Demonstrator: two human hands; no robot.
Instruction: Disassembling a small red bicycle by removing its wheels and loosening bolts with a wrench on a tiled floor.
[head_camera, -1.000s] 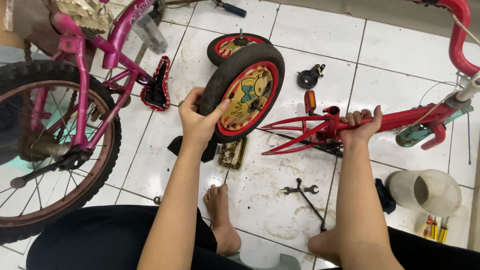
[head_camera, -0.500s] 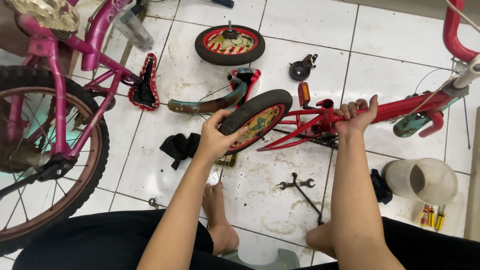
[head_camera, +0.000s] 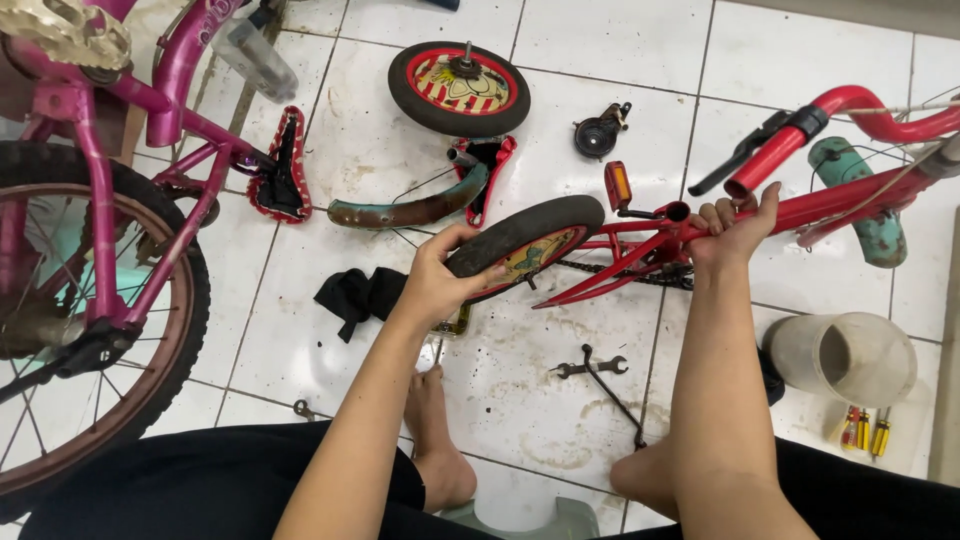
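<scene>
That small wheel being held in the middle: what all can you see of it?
The small wheel has a worn black rubber tyre and a red disc side with a yellow picture panel. It is tilted nearly flat, set between the rear forks of the red bike frame, above the white tiled floor. The left hand grips its tyre at the near edge; the right hand clasps the frame.

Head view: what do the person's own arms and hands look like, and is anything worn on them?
Both arms are bare from the bottom edge of the picture to the fingers, with no sleeves in view. The left hand and the right hand wear no gloves, and no watch, bracelet or ring shows on either wrist or on the fingers. Dark clothing covers the lap below the arms.
</scene>
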